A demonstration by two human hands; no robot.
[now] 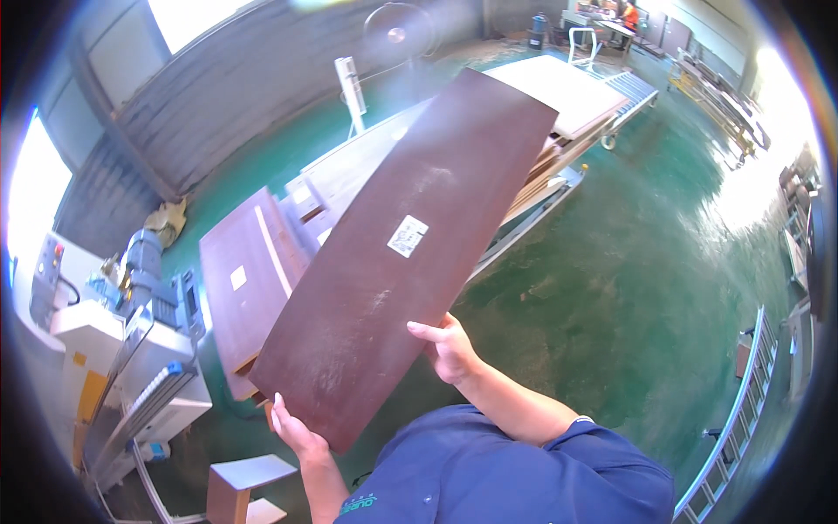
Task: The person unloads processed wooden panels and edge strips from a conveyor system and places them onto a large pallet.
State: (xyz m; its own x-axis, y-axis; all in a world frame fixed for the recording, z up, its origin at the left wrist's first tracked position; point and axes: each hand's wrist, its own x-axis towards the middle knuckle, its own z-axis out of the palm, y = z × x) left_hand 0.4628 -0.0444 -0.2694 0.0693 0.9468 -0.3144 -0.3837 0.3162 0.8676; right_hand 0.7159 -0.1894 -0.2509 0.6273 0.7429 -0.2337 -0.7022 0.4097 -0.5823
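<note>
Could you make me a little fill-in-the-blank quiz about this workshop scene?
1. The brown board bears a label whose background is ____.
2. Of the left hand and right hand holding the board, the ____ one is nearer that label.
3. The floor is coloured ____.

Missing words: white; right; green.

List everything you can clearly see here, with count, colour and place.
Long rectangular flat board: one, brown, held in both hands
Square paper label: one, white, on that board
Flat stacked panels: count unclear, brown, left
Wide flat sheet: at least one, white, beyond the board
Boxy machine: one, white, far left
Round caged fan: one, colour unclear, top centre
Ladder-like rail: one, pale, lower right
Floor: one, green, underneath
Distant worker: one, orange clothing, top right
Shirt: one, blue, bottom
Left hand: one, bare, near edge
Right hand: one, bare, right edge
</note>
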